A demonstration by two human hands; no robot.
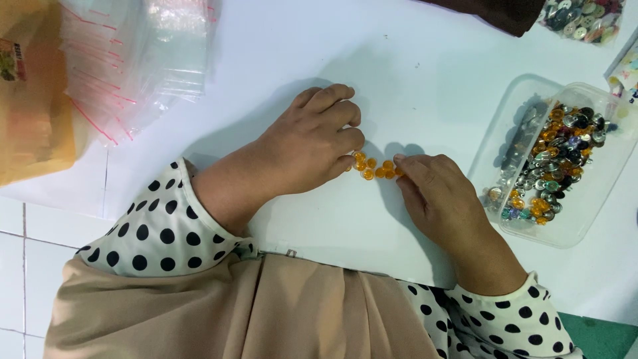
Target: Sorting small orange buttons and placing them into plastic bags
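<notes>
Several small orange buttons (372, 167) lie in a tight cluster on the white tabletop (399, 80). My left hand (312, 143) rests palm down just left of the cluster, fingers curled, fingertips touching the nearest buttons. My right hand (435, 196) comes in from the right, its fingertips against the right end of the cluster. Neither hand lifts a button off the surface. Both wrists wear white sleeves with black dots.
A clear plastic tub (585, 199) of mixed coloured buttons stands at the right. A bag of buttons (585, 20) and dark cloth (498, 13) lie at the top right. A stack of clear zip bags (133, 60) and a yellow packet (33, 93) sit top left.
</notes>
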